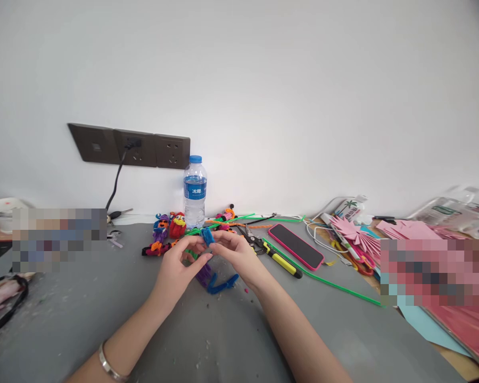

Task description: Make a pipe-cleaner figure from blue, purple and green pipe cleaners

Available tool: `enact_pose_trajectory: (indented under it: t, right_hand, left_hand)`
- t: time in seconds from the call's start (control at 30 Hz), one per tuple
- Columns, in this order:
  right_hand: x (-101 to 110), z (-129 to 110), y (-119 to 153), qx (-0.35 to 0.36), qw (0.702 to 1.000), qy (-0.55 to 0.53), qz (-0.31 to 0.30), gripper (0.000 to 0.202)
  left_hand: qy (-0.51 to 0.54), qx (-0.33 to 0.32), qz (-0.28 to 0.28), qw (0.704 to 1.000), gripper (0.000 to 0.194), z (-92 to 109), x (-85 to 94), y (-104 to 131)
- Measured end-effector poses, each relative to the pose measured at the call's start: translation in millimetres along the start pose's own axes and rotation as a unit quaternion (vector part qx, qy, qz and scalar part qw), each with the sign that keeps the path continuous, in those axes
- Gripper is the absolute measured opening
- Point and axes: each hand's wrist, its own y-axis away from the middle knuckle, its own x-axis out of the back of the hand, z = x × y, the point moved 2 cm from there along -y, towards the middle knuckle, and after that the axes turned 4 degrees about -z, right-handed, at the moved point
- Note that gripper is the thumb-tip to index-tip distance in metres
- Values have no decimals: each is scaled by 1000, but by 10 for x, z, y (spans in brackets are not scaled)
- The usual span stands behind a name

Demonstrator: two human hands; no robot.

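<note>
My left hand point(179, 268) and my right hand point(239, 258) meet above the grey table mat, fingertips closed on a small blue pipe cleaner piece point(208, 236). Beneath the hands show a purple fuzzy part point(203, 275) and a bent blue pipe cleaner point(221, 285); whether these join the held piece I cannot tell. Just behind the left hand are pipe cleaner figures, one purple and orange point(160, 227) and one red with a yellow face point(178, 225). Black-and-yellow pliers point(281, 261) lie right of my right hand, beside a long green pipe cleaner point(339, 286).
A water bottle point(195, 194) stands by the wall, near a socket panel point(171, 151) with a plugged-in black cable. A pink-edged phone point(296, 246) lies right of the pliers. Folded pink paper point(355, 236), a white cable point(323, 242) and red sheets point(459, 324) crowd the right side.
</note>
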Motion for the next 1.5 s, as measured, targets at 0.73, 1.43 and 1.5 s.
enact_pose_trajectory:
  t: [0.73,1.43,1.5]
  right_hand:
    - [77,-37,-14,23,995,3,92,24]
    - [111,7,-20,3,995,-48,85,30]
    - [100,-1,-16,0,996,-45,72,30]
  left_hand:
    - [38,-84,12,996,21,105,13,36]
    - [-68,-67,-13,995,21,54,-5,20]
    - [-36,-50,-8,998,12,39,-16,29]
